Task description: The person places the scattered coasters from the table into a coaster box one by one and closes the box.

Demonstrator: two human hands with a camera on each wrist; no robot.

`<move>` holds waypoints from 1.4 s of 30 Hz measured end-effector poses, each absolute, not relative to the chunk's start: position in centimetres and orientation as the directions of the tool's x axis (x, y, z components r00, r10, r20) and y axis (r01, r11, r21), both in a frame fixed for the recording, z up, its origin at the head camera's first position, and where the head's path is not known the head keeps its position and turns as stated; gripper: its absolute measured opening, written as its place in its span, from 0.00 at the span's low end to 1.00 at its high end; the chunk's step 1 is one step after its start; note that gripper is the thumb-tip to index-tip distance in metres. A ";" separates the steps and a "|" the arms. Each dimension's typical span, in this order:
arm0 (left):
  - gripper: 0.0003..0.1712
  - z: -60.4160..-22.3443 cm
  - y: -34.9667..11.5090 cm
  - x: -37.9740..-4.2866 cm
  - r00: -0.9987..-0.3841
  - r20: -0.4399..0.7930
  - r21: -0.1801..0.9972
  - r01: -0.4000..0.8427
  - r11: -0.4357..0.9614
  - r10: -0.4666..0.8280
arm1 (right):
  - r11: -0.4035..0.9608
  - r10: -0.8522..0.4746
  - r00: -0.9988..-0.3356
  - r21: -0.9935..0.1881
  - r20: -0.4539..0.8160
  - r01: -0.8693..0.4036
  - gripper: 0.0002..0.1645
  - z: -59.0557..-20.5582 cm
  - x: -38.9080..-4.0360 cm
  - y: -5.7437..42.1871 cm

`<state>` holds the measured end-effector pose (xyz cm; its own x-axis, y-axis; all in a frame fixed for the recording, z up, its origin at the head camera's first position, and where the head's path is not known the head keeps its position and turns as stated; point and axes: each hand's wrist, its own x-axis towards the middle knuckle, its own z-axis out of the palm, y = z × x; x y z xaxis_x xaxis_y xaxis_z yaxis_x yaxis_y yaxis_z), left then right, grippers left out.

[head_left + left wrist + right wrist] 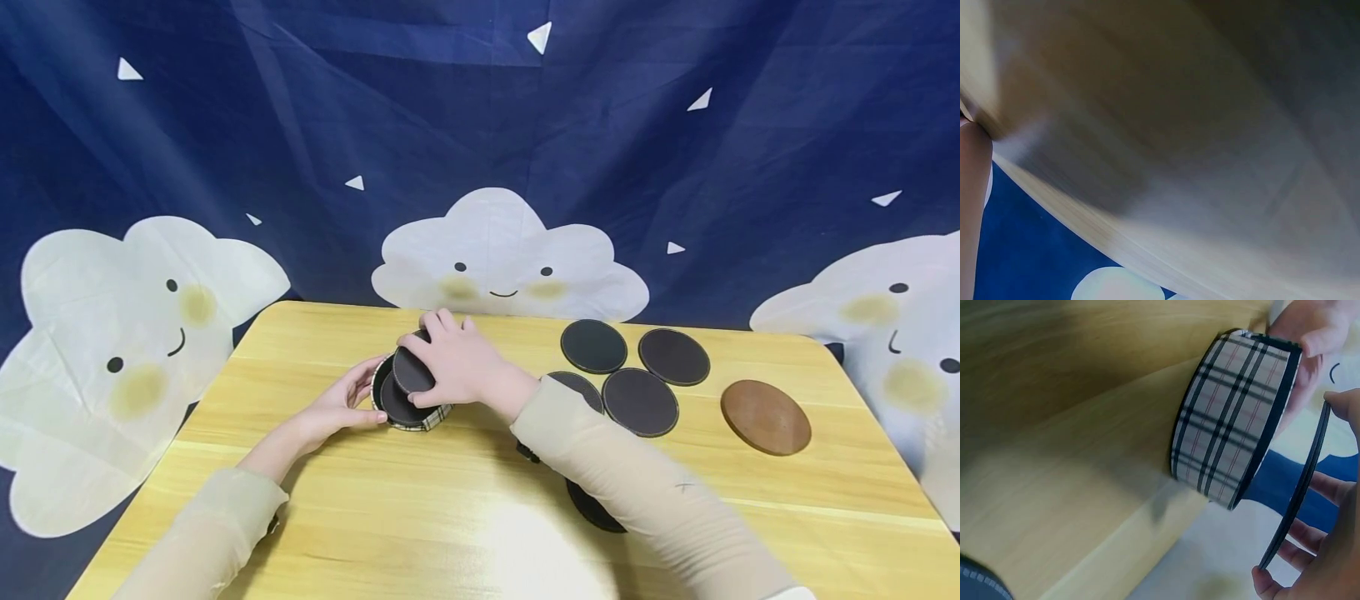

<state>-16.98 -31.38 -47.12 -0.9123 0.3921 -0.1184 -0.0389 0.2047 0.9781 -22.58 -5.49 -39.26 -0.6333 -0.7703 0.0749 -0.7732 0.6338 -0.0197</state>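
Note:
A round holder with plaid sides (1229, 419) and a dark rim stands on the table, left of the middle. My left hand (345, 402) grips it from the left, thumb at the near rim and fingers round the far side. Inside lies a dark round coaster (396, 403). Over the holder's opening, my right hand (459, 360) holds another dark coaster (410, 371) by its edges, tilted. The right wrist view shows that held coaster edge-on, with fingertips at both ends and a gap between it and the rim. The left wrist view shows mostly blurred tabletop.
Several dark coasters lie flat right of the middle, among them a far one (593, 346) and a nearer one (641, 402). My right sleeve (637, 475) partly covers two others. Farther right lies a brown disc (767, 417). A blue cloth (480, 125) with clouds hangs behind the table.

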 end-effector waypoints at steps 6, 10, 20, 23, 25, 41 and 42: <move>0.56 -47.0 -31.3 -16.9 -0.915 -0.135 0.973 -0.049 0.227 0.381 | 0.620 -0.782 -0.619 -0.012 0.065 -0.785 0.48 -39.6 -22.2 -6.8; 0.57 -46.9 -31.3 -16.8 -0.914 -0.146 0.970 -0.058 0.234 0.379 | 0.615 -0.788 -0.614 -0.004 0.051 -0.789 0.48 -39.9 -22.0 -7.2; 0.58 -46.9 -31.3 -16.9 -0.914 -0.161 0.969 -0.074 0.237 0.371 | 0.609 -0.793 -0.608 0.012 0.033 -0.793 0.46 -41.1 -21.8 -8.0; 0.57 -47.0 -31.3 -17.0 -0.915 -0.159 0.967 -0.068 0.244 0.372 | 0.611 -0.792 -0.610 0.013 0.027 -0.792 0.46 -41.3 -21.7 -8.3; 0.57 -46.9 -31.3 -17.0 -0.914 -0.154 0.968 -0.063 0.245 0.375 | 0.616 -0.788 -0.615 0.011 0.017 -0.788 0.46 -41.4 -21.6 -8.5; 0.57 -46.9 -31.3 -16.9 -0.912 -0.140 0.972 -0.052 0.231 0.385 | 0.624 -0.782 -0.623 0.022 0.025 -0.781 0.49 -42.0 -21.2 -8.7; 0.57 -46.9 -31.3 -16.9 -0.912 -0.140 0.972 -0.052 0.231 0.385 | 0.624 -0.781 -0.624 0.029 0.024 -0.781 0.49 -42.0 -21.2 -8.7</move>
